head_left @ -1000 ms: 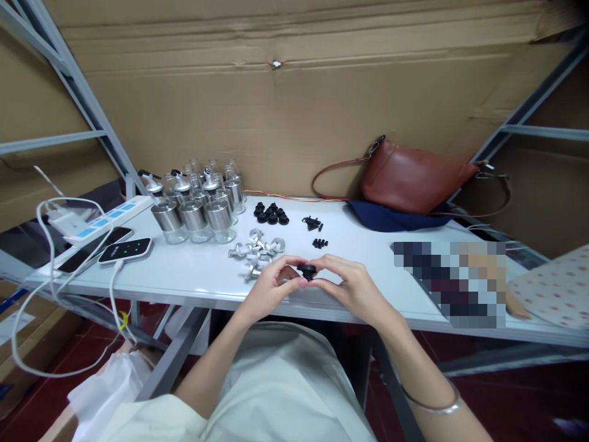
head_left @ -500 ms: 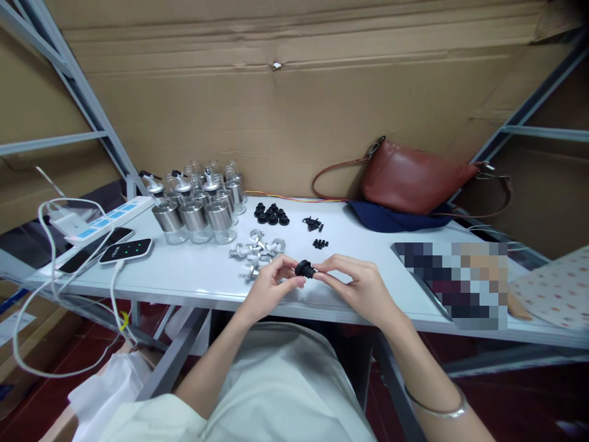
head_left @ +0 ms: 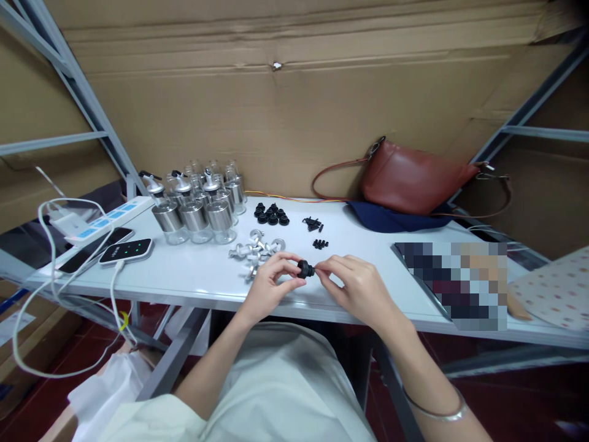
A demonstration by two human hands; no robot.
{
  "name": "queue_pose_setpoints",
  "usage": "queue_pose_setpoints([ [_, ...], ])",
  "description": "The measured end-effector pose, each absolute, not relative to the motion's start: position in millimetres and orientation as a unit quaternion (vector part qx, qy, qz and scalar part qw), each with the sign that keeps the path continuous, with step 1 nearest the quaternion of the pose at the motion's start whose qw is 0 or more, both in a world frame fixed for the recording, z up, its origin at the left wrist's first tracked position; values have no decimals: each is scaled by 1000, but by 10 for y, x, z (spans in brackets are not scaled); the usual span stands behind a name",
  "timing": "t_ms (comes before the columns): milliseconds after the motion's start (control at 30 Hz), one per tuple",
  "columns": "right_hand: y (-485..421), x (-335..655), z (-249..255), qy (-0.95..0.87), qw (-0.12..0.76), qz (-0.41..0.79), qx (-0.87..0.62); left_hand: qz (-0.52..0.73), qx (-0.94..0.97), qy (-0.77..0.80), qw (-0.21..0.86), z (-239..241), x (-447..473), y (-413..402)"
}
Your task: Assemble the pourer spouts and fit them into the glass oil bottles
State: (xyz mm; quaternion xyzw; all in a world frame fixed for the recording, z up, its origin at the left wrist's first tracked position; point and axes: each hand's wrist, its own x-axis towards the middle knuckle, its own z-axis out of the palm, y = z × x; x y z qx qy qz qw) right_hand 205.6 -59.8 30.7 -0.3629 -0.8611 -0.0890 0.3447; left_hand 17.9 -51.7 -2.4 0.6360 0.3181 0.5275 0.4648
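My left hand [head_left: 271, 285] is closed around the wide end of a black bottle stopper [head_left: 304, 269], held sideways just above the table's front part. At the stopper's narrow, ridged end, the fingertips of my right hand [head_left: 356, 282] pinch close together; any small piece between them is hidden. Silvery pourer spouts [head_left: 257, 248] lie in a loose heap beside my left hand. Farther back is a cluster of more black stoppers [head_left: 271, 215]. Short black tubes [head_left: 321, 244] and thin black pieces [head_left: 313, 223] form two small piles beyond my hands.
Several glass bottles with steel bands [head_left: 196, 218] stand at the back left, some topped with pourers. Left of them are a power strip [head_left: 115, 218], a phone [head_left: 99, 248] and a cabled device [head_left: 126, 250]. A brown handbag [head_left: 409, 178] rests on dark blue cloth [head_left: 396, 218] at right.
My right fingers have shifted toward the tip of the stopper's narrow end, and that hand is more curled. The stopper has turned slightly in my left hand.
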Motion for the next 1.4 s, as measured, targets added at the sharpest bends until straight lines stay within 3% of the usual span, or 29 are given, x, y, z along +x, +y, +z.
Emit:
queue_pose_setpoints([
  [100, -609, 2049, 325, -865, 333, -62, -369, 536, 639, 312, 456, -24, 183, -515],
  [333, -612, 2027, 332, -826, 382, 132, -393, 539, 625, 298, 480, -28, 187, -518],
  [800, -559, 2057, 321, -834, 425, 81, -342, 529, 559, 300, 564, -8, 202, -547],
  [1400, -574, 2034, 321, -823, 419, 117, -365, 560, 576, 291, 519, -13, 203, -526],
])
